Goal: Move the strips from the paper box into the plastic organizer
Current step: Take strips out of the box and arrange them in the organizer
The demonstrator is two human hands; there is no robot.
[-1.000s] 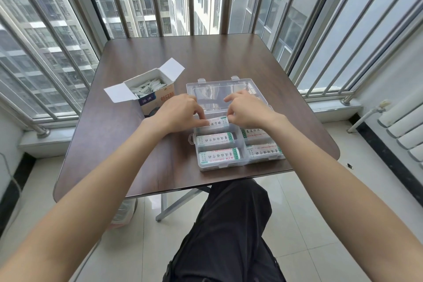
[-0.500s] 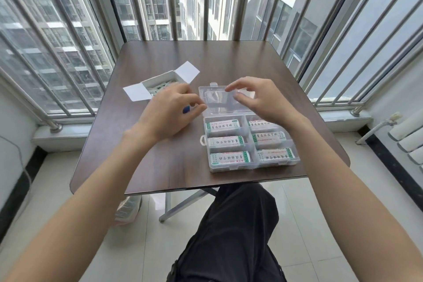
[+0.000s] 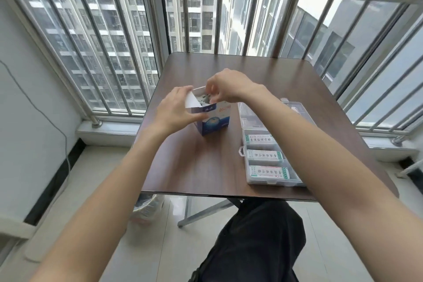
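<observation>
Nearest the person, along the bench's (image 3: 201, 167) near edge toward its right side, sits the organizer (image 3: 270, 162). Its near compartments already hold labelled packs lying crosswise, and its clear lid lies open toward the far edge.

Farther in, near the bench's middle and well to the left of the organizer, stands the box (image 3: 211, 119), upright with its top flaps open. The strips (image 3: 202, 99) show as a pale jumble just inside its mouth.

The left hand (image 3: 176, 110) holds the box from its left side, thumb across the near face and fingers behind the white flap, steadying it.

The right hand (image 3: 226, 86) hovers over the mouth from the right, its fingers curled down and drawn together at the opening. Whether they already pinch a strip cannot be told, as the knuckles hide the tips.

The strips lie directly below the right fingers, so the pull is likely straight up. The carry then probably runs right and toward the near edge, and the right hand is the nearer one for it.
</observation>
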